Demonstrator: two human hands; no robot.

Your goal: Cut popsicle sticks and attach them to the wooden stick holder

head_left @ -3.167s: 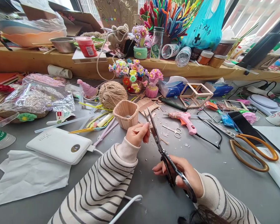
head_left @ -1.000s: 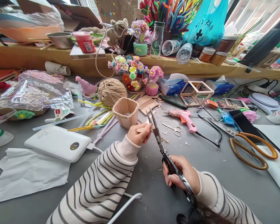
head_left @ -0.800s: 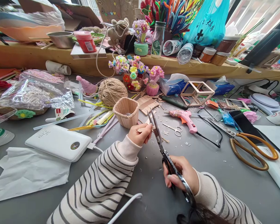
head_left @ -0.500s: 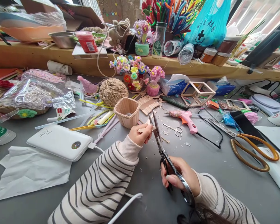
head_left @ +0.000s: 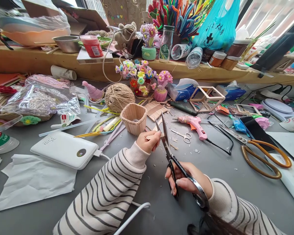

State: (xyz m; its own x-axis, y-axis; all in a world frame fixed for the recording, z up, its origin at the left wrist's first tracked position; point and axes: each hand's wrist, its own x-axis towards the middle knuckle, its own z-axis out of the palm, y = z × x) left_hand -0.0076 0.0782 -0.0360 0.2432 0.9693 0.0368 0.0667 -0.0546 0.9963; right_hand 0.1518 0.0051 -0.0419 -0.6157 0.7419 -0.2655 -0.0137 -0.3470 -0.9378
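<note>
Pinched in my left hand (head_left: 149, 141) is a thin pale wooden strip (head_left: 152, 136). My right hand (head_left: 189, 179) grips a pair of black-handled scissors (head_left: 171, 156), fingers and thumb in the loops. The blades are parted and point away from me, with the strip's end between or against them; exactly how they meet is hard to see. Just beyond my left hand stands a small square basket (head_left: 134, 119) of wooden slats with a twine rim. Behind it lies a row of flat wooden sticks (head_left: 155, 111).
A ball of twine (head_left: 120, 97) sits behind the basket. Right of my hands lie small scissors (head_left: 183, 136), a pink glue gun (head_left: 194, 125) with its cord, and large brown-handled scissors (head_left: 264, 153). On the left are a white power bank (head_left: 63, 148) and crumpled paper (head_left: 36, 181).
The scissors' handles have spread wider and their blades have opened further. My left hand still pinches the strip in nearly the same place. The whole view has shifted slightly.
</note>
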